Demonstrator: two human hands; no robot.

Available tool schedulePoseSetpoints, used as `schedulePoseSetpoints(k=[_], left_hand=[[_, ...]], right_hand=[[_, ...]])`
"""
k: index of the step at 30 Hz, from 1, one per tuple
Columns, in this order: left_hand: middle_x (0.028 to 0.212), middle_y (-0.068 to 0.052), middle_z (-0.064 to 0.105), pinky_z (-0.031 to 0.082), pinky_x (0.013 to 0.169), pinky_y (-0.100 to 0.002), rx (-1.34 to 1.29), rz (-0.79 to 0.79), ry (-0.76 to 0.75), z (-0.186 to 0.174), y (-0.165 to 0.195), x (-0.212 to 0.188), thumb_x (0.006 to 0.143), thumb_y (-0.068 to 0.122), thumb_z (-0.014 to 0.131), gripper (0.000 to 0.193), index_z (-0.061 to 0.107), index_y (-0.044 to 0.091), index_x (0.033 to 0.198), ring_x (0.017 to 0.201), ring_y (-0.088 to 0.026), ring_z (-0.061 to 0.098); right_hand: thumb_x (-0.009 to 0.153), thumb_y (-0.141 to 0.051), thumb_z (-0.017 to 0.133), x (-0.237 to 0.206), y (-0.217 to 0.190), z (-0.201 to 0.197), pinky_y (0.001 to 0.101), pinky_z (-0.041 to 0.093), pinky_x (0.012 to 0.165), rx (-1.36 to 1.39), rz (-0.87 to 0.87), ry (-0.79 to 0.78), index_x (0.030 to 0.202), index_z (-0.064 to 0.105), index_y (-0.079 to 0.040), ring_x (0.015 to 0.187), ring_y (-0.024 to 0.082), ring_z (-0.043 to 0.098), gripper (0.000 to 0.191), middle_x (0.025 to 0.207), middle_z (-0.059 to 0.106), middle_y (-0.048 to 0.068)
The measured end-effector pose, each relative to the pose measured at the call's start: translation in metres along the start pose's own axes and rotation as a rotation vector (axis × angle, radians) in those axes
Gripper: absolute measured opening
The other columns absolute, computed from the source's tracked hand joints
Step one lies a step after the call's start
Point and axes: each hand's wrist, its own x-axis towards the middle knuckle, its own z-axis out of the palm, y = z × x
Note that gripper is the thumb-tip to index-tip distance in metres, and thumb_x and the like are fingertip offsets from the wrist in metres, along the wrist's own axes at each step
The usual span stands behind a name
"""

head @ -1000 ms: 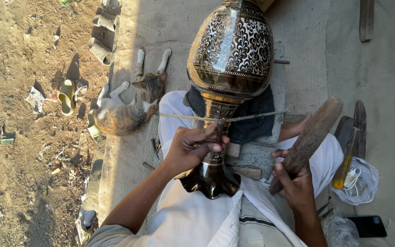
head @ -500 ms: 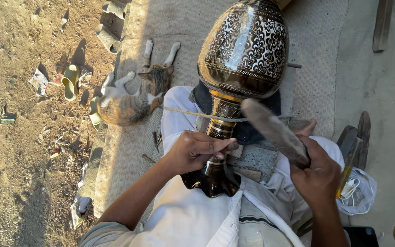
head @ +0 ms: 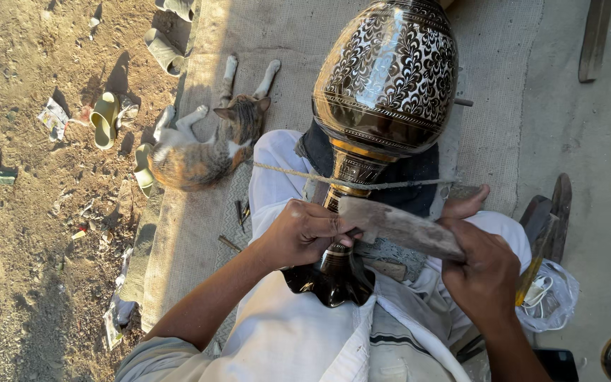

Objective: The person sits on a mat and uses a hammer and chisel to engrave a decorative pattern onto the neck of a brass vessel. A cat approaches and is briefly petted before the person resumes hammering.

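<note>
Engraved metal vase (head: 385, 78) is lying across the person's lap, filling the upper centre of the frame, bulb pointing away, narrow neck and flared dark foot running back toward the torso at lower centre. A cord (head: 362, 184) is crossing the neck, stretched left to right.

Handling, as a judgement: rigid metal, probably hefty in the bulb, top-heavy once lifted. Polished surface is looking slick, and the fine pattern would mark if knocked. Best hold is looking like the neck, where the girth is small, with the lap cloth bracing the bulb.

Left hand (head: 304, 231) is sitting centre frame, fingers curled narrow and pinching something small against the neck; a thin tool likely, but I cannot tell for sure. Right hand (head: 484, 272) is at lower right, closed around the handle of a worn wooden mallet (head: 399, 226), whose head is reaching left to just beside the left hand's fingertips, over the neck.

Both hands are working below the bulb, close together.

Cat (head: 203, 145) is lying on the woven mat (head: 199, 233) at left centre, well apart from the hands. Sandals (head: 105, 117) are lying on the dirt at upper left.
</note>
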Motion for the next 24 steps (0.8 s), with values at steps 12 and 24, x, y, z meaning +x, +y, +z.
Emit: schedulePoseSetpoints(k=[12, 24], left_hand=[[0.103, -0.003, 0.08, 0.064, 0.085, -0.03, 0.054, 0.02, -0.048, -0.006, 0.002, 0.006, 0.078, -0.007, 0.073, 0.057, 0.07, 0.014, 0.13, 0.092, -0.016, 0.079], [0.096, -0.002, 0.079, 0.063, 0.085, -0.03, -0.009, 0.031, -0.093, -0.013, 0.005, 0.011, 0.083, -0.004, 0.074, 0.062, 0.064, 0.018, 0.139, 0.091, -0.014, 0.079]], right_hand=[[0.075, 0.003, 0.073, -0.007, -0.005, 0.008, 0.0362, 0.054, 0.084, 0.002, -0.089, 0.097, 0.113, 0.07, -0.007, 0.089, 0.023, 0.07, 0.04, 0.096, 0.074, 0.01], [0.088, 0.0, 0.077, -0.015, 0.002, 0.012, 0.0252, 0.055, 0.076, 0.214, 0.128, 0.077, 0.116, 0.07, -0.003, 0.085, 0.009, 0.069, 0.029, 0.097, 0.075, 0.004]])
